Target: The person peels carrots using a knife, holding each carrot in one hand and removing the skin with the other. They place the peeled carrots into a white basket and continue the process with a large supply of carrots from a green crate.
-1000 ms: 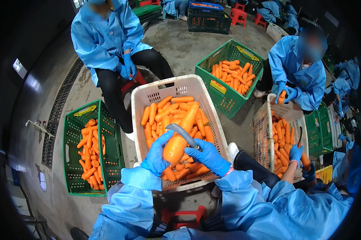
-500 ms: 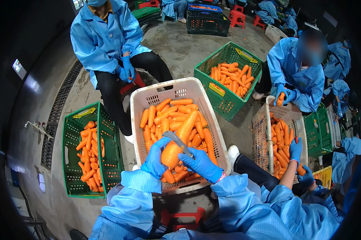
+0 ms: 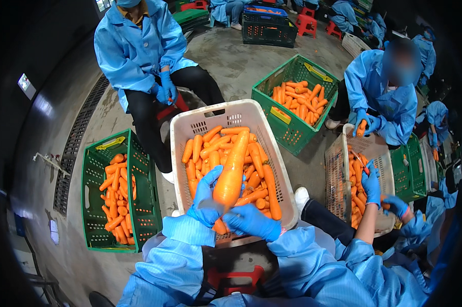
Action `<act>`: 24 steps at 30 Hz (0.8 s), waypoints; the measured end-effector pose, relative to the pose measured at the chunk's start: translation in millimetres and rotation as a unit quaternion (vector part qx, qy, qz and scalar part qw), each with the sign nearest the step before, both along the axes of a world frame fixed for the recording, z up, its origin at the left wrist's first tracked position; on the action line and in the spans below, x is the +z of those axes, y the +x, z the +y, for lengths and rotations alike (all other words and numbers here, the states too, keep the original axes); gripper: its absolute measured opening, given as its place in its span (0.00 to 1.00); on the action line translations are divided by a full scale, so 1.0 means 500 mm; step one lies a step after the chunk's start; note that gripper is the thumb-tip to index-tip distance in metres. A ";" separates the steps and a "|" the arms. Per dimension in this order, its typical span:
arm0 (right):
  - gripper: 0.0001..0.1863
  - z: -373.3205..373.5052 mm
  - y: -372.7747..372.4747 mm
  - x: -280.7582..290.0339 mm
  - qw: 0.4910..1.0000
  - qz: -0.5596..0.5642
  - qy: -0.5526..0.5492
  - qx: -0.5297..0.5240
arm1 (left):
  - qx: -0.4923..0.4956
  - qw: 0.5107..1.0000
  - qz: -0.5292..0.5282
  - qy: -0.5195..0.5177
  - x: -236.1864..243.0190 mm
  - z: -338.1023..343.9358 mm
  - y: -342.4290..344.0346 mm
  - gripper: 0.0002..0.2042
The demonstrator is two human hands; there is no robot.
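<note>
In my blue-gloved left hand (image 3: 205,202) is a large thick carrot (image 3: 234,171), its narrower end pointing away from me. The fingers wrap its left side near the broad end. My right hand (image 3: 252,222), gloved too, is closed around a knife whose blade (image 3: 213,205) is a grey blur at the carrot's broad near end; its handle is hidden in my fist. Whether the blade touches the carrot I cannot tell. Both hands are above a whitish plastic crate (image 3: 177,125) holding many loose carrots (image 3: 273,192).
Green crates of carrots stand at the left (image 3: 156,204) and far right (image 3: 272,77). Another pale crate (image 3: 332,179) is worked over by co-workers' gloved hands (image 3: 371,184). A seated person (image 3: 139,56) faces me. A red stool (image 3: 236,279) is below me; a floor drain (image 3: 77,148) runs at left.
The large carrot has turned more upright in my left hand. My right hand and the knife have dropped from the carrot's upper side to its near end.
</note>
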State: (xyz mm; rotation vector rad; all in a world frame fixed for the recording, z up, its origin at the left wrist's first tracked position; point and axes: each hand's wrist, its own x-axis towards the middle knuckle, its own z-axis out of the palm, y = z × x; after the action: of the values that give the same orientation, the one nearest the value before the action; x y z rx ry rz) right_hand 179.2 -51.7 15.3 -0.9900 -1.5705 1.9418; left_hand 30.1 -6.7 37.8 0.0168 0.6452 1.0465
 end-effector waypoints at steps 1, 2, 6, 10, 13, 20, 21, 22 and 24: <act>0.22 0.012 0.018 0.001 1.000 0.030 -0.004 -0.002 | -0.002 0.999 -0.027 0.028 -0.004 0.001 -0.004 0.22; 0.22 0.023 0.032 0.007 0.997 0.047 -0.047 -0.033 | -0.004 0.997 -0.053 0.057 -0.013 0.004 -0.012 0.22; 0.21 0.063 0.084 -0.004 0.982 0.064 -0.062 -0.166 | -0.004 0.992 -0.069 0.102 0.019 0.003 -0.008 0.21; 0.22 0.083 0.100 0.009 0.971 -0.017 0.069 -0.228 | -0.075 0.990 0.039 0.109 0.011 -0.009 -0.007 0.24; 0.22 0.086 0.097 0.005 0.948 -0.128 0.189 -0.222 | -0.107 0.984 0.071 0.122 0.006 -0.011 -0.001 0.25; 0.26 0.082 0.106 0.018 0.921 -0.220 0.243 -0.210 | -0.093 0.981 0.076 0.153 0.013 -0.010 0.010 0.24; 0.26 0.082 0.107 0.019 0.917 -0.229 0.253 -0.206 | -0.095 0.981 0.079 0.152 0.017 -0.011 0.010 0.24; 0.26 0.080 0.105 0.021 0.915 -0.224 0.264 -0.207 | -0.094 0.982 0.077 0.145 0.017 -0.012 0.009 0.23; 0.26 0.075 0.098 0.017 0.920 -0.209 0.261 -0.206 | -0.091 0.985 0.072 0.132 0.014 -0.017 0.008 0.23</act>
State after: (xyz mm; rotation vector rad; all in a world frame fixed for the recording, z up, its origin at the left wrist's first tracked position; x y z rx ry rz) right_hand 228.2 -14.1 23.6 -1.4044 -1.7830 0.9888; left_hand 33.9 -15.0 44.8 0.3778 0.6186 0.9529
